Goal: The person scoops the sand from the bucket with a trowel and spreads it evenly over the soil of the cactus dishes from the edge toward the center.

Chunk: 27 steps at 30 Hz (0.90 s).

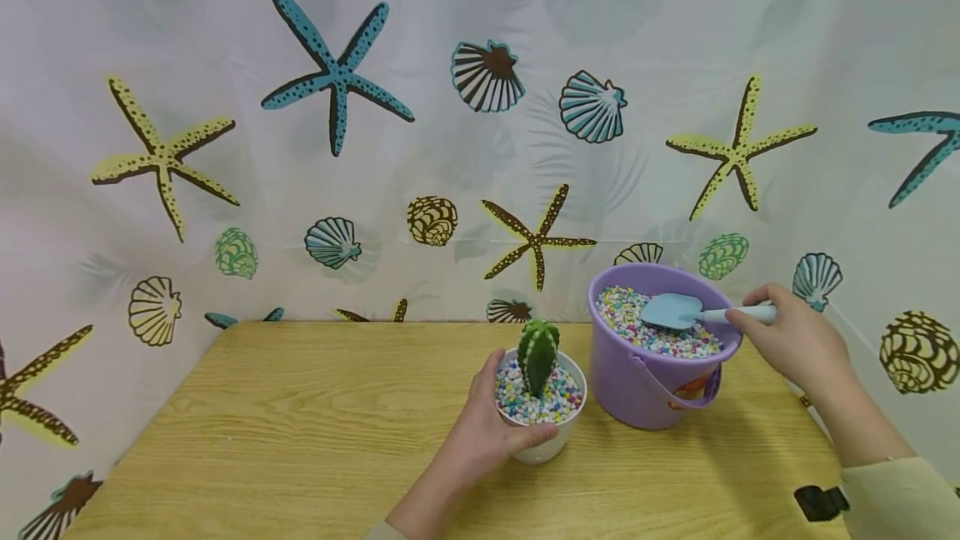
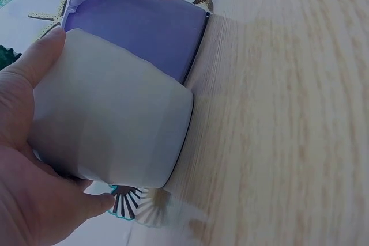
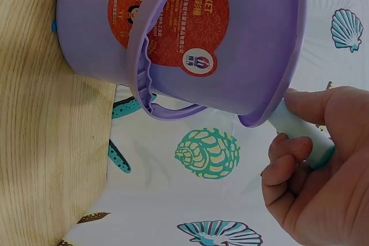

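A small green cactus (image 1: 538, 357) stands upright in a white pot (image 1: 542, 447) filled with multicoloured pebbles (image 1: 517, 394). My left hand (image 1: 487, 423) grips this pot, thumb on the near side and fingers around the left; the left wrist view shows the pot wall (image 2: 115, 113) beside the palm. To the right, a purple bucket (image 1: 637, 390) holds more of the coloured pebbles (image 1: 626, 315). My right hand (image 1: 798, 340) holds the handle of a light blue shovel (image 1: 675, 312), whose blade lies on the pebbles inside the bucket. In the right wrist view, fingers curl round the handle (image 3: 294, 125).
The pot and bucket stand close together on a wooden table (image 1: 300, 423). Behind hangs a white curtain (image 1: 420, 148) printed with starfish and shells. The bucket's carrying handle (image 3: 138, 56) hangs down its near side. A small black object (image 1: 819, 503) is by the right sleeve.
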Each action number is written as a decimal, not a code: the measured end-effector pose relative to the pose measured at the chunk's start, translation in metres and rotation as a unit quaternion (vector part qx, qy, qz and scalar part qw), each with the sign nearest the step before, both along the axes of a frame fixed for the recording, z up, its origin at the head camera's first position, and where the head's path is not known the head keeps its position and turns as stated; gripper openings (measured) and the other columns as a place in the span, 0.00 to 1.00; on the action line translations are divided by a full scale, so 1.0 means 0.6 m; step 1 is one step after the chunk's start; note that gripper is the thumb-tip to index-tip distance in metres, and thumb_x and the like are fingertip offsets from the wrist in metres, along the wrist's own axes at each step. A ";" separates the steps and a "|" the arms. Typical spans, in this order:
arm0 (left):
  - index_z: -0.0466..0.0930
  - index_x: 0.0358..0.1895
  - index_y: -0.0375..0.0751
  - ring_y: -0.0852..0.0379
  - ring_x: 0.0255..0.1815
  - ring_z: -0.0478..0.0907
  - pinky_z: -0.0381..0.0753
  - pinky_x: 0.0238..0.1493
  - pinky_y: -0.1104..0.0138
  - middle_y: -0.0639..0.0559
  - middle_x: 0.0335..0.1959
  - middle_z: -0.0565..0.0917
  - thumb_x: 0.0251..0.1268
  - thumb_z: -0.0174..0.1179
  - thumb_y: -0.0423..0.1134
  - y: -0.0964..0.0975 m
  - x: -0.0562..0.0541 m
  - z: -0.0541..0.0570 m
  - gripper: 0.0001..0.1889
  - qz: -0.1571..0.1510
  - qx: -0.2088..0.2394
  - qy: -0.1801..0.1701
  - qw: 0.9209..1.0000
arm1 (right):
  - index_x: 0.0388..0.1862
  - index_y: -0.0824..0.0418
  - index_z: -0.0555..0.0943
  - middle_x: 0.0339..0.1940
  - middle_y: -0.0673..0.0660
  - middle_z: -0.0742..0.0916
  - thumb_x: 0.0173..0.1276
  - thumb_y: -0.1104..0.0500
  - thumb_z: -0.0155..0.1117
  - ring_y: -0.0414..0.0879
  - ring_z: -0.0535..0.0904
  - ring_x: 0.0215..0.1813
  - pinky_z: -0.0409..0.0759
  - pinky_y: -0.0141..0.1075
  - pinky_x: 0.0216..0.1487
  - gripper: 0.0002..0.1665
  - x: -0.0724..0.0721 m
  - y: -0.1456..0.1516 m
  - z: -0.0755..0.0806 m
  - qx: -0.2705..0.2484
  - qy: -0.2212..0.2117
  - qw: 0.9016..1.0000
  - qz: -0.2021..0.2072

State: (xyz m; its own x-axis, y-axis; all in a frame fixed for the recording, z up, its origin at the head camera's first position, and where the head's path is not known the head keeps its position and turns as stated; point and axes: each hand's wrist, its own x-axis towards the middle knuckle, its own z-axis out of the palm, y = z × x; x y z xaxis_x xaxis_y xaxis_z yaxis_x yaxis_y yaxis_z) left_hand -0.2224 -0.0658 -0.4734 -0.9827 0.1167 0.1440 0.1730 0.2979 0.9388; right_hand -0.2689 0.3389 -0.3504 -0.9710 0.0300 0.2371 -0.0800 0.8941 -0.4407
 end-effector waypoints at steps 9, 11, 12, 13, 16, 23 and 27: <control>0.46 0.91 0.43 0.31 0.83 0.63 0.62 0.81 0.36 0.32 0.84 0.60 0.50 0.91 0.51 -0.004 0.003 0.004 0.72 -0.002 -0.009 -0.004 1.000 | 0.81 0.71 0.68 0.71 0.82 0.75 0.85 0.33 0.58 0.79 0.78 0.62 0.81 0.70 0.48 0.47 0.006 -0.008 -0.002 0.001 0.030 1.000 -0.003; 0.45 0.92 0.43 0.30 0.83 0.62 0.61 0.81 0.35 0.31 0.85 0.59 0.50 0.91 0.52 -0.007 0.005 0.006 0.73 -0.003 -0.020 -0.001 1.000 | 0.82 0.70 0.67 0.72 0.82 0.73 0.85 0.33 0.58 0.80 0.75 0.64 0.79 0.74 0.50 0.48 0.008 -0.011 -0.003 0.008 0.047 0.999 -0.005; 0.45 0.92 0.43 0.29 0.83 0.62 0.61 0.81 0.35 0.31 0.85 0.59 0.50 0.91 0.52 -0.008 0.006 0.008 0.73 -0.003 -0.026 0.001 1.000 | 0.83 0.70 0.67 0.72 0.82 0.73 0.85 0.32 0.58 0.81 0.74 0.65 0.78 0.76 0.52 0.49 0.009 -0.013 -0.003 0.011 0.056 0.998 -0.007; 0.44 0.92 0.43 0.29 0.83 0.62 0.61 0.81 0.34 0.31 0.85 0.58 0.50 0.91 0.52 -0.010 0.007 0.010 0.73 -0.003 -0.033 0.003 0.999 | 0.84 0.69 0.66 0.72 0.82 0.72 0.85 0.32 0.58 0.81 0.72 0.66 0.76 0.77 0.54 0.49 0.010 -0.014 -0.004 0.014 0.065 0.998 -0.009; 0.44 0.92 0.44 0.27 0.83 0.61 0.61 0.80 0.33 0.30 0.86 0.57 0.51 0.90 0.53 -0.015 0.010 0.017 0.73 -0.003 -0.051 0.009 0.999 | 0.86 0.68 0.65 0.75 0.82 0.71 0.85 0.31 0.58 0.82 0.67 0.72 0.71 0.81 0.62 0.50 0.014 -0.019 -0.002 0.023 0.085 0.996 -0.013; 0.45 0.92 0.47 0.24 0.83 0.60 0.63 0.78 0.29 0.32 0.89 0.52 0.52 0.88 0.59 -0.029 0.017 0.033 0.72 0.000 -0.103 0.013 0.995 | 0.87 0.67 0.63 0.81 0.81 0.66 0.85 0.31 0.59 0.82 0.57 0.80 0.59 0.81 0.72 0.51 0.028 -0.039 0.006 0.039 0.114 0.993 -0.009; 0.44 0.93 0.46 0.25 0.85 0.58 0.62 0.78 0.30 0.33 0.90 0.50 0.56 0.85 0.63 -0.039 0.019 0.037 0.70 -0.005 -0.131 0.025 0.991 | 0.86 0.68 0.64 0.81 0.79 0.68 0.84 0.32 0.61 0.81 0.59 0.81 0.56 0.78 0.77 0.51 0.038 -0.054 0.010 0.054 0.139 0.989 0.003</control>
